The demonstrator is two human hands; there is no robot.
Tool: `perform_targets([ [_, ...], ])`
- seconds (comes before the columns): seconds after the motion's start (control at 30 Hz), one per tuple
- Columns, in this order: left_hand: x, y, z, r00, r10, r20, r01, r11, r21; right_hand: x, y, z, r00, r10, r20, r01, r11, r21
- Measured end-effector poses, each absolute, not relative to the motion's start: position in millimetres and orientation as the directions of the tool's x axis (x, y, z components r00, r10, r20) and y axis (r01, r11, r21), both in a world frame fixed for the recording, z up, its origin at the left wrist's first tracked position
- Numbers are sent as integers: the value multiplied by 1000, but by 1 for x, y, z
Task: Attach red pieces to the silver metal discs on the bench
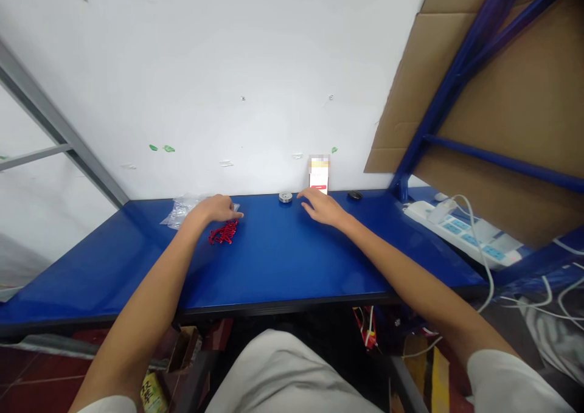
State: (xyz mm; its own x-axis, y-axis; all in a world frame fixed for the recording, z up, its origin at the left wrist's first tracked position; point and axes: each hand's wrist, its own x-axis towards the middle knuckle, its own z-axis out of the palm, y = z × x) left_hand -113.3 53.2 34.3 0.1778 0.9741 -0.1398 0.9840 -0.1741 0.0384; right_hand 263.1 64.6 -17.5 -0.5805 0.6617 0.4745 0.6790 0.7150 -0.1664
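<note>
My left hand (219, 208) is over the right end of a clear plastic bag (180, 211) at the back left of the blue table. Its thumb stretches out to the right, apart from the partly hidden fingers, and I see nothing held. Just below that hand is a small heap of red cord-like pieces (222, 233). My right hand (320, 206) hovers with fingers apart and nothing in them. A round silver disc-shaped thing (285, 197) lies to its left. Right behind it a lit phone (319, 173) leans on the wall, its lower edge covered by the hand.
A small black oval object (354, 195) rests near the wall on the blue table (274, 267). On the right, a white power strip (465, 233) with plugs and cables sits by a blue metal frame (438, 106). Cardboard (410, 90) covers the wall there.
</note>
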Motion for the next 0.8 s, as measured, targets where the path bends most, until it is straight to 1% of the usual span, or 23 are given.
perform_targets([
  [0.07,-109,55,30,173,973,-154,985,-173,16,249,73,-25,-625,610,487,663,744,-83],
  [0.13,-107,56,26,196,969,-151,980,-196,16,236,85,-31,-681,579,448,648,762,1],
  [0.17,-106,57,24,213,965,-153,977,-212,27,230,91,-33,-697,582,420,651,759,28],
  [0.23,-107,58,21,249,955,-158,968,-242,66,221,102,-36,-689,618,379,681,731,45],
  [0.3,-107,58,20,281,950,-136,956,-265,124,216,110,-37,-674,643,363,698,716,28],
  [0.4,-107,57,21,331,943,-22,920,-317,229,215,117,-35,-660,644,387,694,720,-13],
  [0.5,-105,57,24,364,914,182,855,-405,324,218,118,-29,-650,624,435,685,729,-22],
  [0.57,-102,57,26,349,897,270,792,-437,427,221,114,-21,-632,603,487,689,725,-3],
  [0.6,-101,57,27,333,900,280,748,-433,502,223,110,-17,-610,598,520,701,713,2],
  [0.67,-96,55,26,302,917,262,639,-399,658,227,98,-9,-533,617,579,742,670,-30],
  [0.7,-93,55,25,298,919,258,578,-389,717,229,91,-6,-489,639,594,756,650,-76],
  [0.8,-78,50,22,305,903,304,419,-414,808,233,66,-3,-423,701,574,714,648,-264],
])
